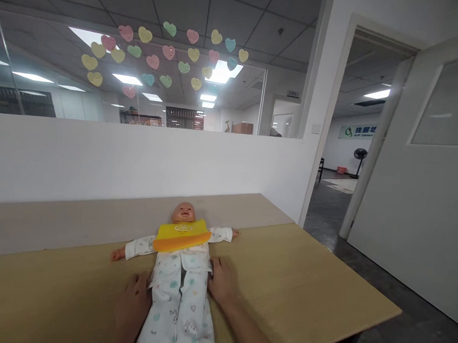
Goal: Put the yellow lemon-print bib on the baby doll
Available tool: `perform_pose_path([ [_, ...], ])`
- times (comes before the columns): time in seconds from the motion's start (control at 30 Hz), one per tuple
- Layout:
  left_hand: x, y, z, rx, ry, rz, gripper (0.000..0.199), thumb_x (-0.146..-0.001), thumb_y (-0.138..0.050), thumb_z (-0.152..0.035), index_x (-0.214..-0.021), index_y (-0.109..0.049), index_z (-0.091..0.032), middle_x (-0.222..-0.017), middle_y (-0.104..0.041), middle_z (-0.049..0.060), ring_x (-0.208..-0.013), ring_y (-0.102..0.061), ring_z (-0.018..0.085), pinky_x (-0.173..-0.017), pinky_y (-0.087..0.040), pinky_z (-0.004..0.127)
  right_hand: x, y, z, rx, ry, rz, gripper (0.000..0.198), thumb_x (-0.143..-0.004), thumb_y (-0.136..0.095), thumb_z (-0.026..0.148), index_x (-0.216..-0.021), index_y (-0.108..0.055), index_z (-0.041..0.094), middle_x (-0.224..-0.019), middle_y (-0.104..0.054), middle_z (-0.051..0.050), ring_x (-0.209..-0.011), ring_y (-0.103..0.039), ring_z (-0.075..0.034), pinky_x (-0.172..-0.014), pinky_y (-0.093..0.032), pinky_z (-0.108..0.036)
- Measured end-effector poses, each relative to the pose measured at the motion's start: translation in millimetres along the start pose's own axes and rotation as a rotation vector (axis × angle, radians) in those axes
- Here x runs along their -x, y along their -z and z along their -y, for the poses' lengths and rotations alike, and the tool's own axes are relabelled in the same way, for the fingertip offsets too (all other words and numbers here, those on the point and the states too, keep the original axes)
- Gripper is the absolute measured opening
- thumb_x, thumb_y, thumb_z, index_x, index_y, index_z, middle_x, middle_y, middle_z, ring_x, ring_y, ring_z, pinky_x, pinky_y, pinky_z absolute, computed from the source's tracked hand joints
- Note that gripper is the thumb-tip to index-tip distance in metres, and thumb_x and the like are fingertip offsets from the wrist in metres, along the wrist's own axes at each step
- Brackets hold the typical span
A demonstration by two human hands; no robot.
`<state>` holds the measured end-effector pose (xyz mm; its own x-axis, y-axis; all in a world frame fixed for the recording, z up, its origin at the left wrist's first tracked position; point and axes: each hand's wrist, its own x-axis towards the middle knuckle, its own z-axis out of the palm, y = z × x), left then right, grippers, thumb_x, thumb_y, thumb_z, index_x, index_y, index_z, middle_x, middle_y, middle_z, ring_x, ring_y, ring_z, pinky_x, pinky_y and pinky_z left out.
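A baby doll (183,213) lies on its back on the table, head toward the wall and arms spread out. It wears a yellow bib (181,235) with an orange catch pocket, a white printed shirt (196,259) and matching trousers (168,301). On the doll's left-hand side in the picture, my left hand (134,297) is closed at the edge of the shirt hem. Opposite it, my right hand (222,281) has its fingers curled at the other hem edge by the doll's hip. The fingertips of both hands are partly hidden by cloth.
The tan table (285,277) meets a grey strip (96,221) along the white wall (137,161). Heart-shaped notes (168,52) stick to the window above. To the right stands an open door (415,202), with a fan (360,154) in the room beyond.
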<state>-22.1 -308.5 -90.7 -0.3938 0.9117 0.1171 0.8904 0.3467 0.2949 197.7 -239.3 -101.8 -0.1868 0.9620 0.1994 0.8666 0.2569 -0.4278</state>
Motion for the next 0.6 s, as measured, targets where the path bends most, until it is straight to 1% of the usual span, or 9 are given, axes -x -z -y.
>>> perform_pose_path([
  [0.2,4.5,5.3,0.0,-0.02,0.007,0.023,0.033,-0.089,-0.028,-0.018,-0.109,-0.053,-0.013,-0.114,-0.058,0.014,-0.103,-0.059,0.027,-0.076,-0.043,0.035,-0.5,-0.4,-1.1,-0.032,0.005,-0.017,0.038,-0.079,-0.051,0.012,-0.117,-0.055,0.017,-0.113,-0.059,-0.011,-0.105,-0.055,-0.025,-0.083,-0.039,-0.032],
  [0.3,7.6,7.1,1.3,-0.019,0.022,0.045,0.031,-0.089,-0.029,-0.02,-0.107,-0.053,-0.015,-0.113,-0.058,0.013,-0.103,-0.059,0.026,-0.075,-0.043,0.035,0.4,1.8,0.8,-0.036,0.007,-0.01,0.036,-0.08,-0.051,0.012,-0.115,-0.055,0.016,-0.113,-0.059,-0.011,-0.105,-0.055,-0.025,-0.083,-0.039,-0.032],
  [0.47,8.1,4.5,5.4,-0.039,-0.008,0.001,0.029,-0.088,-0.03,-0.019,-0.106,-0.053,-0.016,-0.11,-0.059,0.011,-0.1,-0.06,0.025,-0.072,-0.043,0.032,2.8,3.2,2.0,-0.019,-0.002,-0.003,0.032,-0.083,-0.05,0.014,-0.115,-0.055,0.017,-0.113,-0.06,-0.011,-0.103,-0.056,-0.025,-0.082,-0.039,-0.032],
  [0.6,4.2,1.5,6.2,-0.084,-0.037,-0.026,0.028,-0.088,-0.032,-0.016,-0.107,-0.053,-0.012,-0.106,-0.059,0.013,-0.101,-0.058,0.025,-0.072,-0.041,0.031,2.4,4.4,1.3,-0.021,0.001,0.002,0.032,-0.083,-0.05,0.015,-0.114,-0.056,0.016,-0.114,-0.06,-0.011,-0.106,-0.055,-0.026,-0.084,-0.039,-0.032],
])
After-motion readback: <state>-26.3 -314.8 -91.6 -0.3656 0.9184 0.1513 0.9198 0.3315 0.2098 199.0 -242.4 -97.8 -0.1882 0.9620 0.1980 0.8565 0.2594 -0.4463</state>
